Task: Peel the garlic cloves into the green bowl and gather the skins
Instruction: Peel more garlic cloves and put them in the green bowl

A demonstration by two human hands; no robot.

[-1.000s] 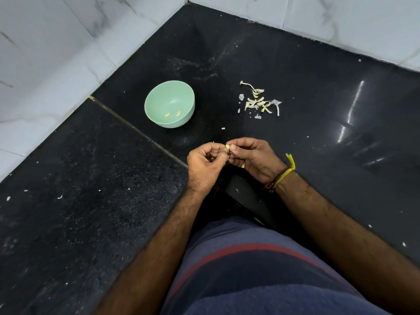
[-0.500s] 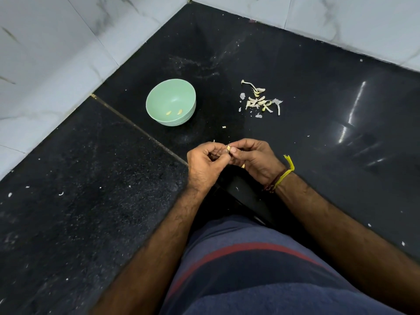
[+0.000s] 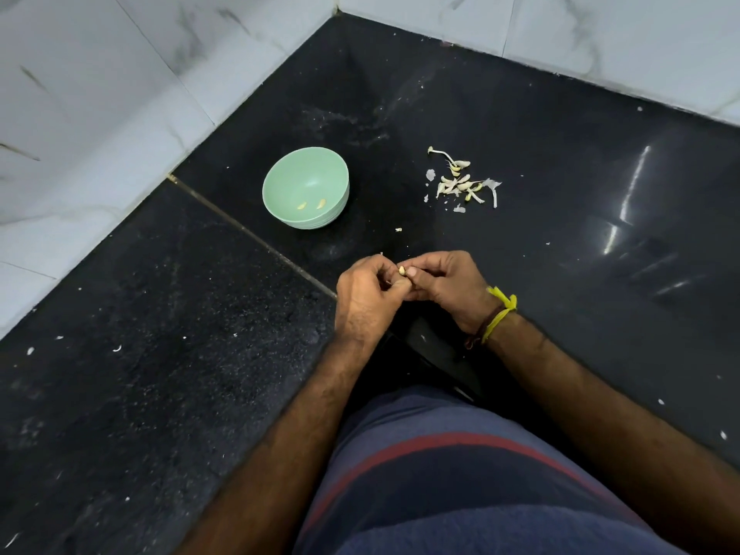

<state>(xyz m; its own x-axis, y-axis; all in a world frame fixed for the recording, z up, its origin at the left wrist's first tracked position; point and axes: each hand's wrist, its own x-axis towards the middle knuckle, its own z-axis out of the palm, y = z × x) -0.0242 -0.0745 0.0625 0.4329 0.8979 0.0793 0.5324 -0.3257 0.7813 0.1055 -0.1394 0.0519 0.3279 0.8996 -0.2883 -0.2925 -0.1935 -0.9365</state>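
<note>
A black polished stone counter (image 3: 560, 274) fills a corner between white marbled wall tiles (image 3: 100, 114); a thin seam (image 3: 248, 234) crosses the slab, which is dusted with pale specks and reflects light streaks on the right. The green bowl (image 3: 280, 174) stands left of centre, upright, with two peeled cloves (image 3: 311, 204) lying inside it. Well apart to its right lies a loose pile of skins (image 3: 460, 182) and unpeeled pieces, with a few scraps scattered nearby.

Near the counter's front edge the left hand (image 3: 366, 302) and right hand (image 3: 448, 290) meet, fingers of both curled in and pinching one small garlic clove (image 3: 401, 270) between their tips. A yellow thread (image 3: 500, 310) circles the right wrist.

Compared with a second ago, bowl, pile and hands sit much as they did; only the view has tilted slightly.
</note>
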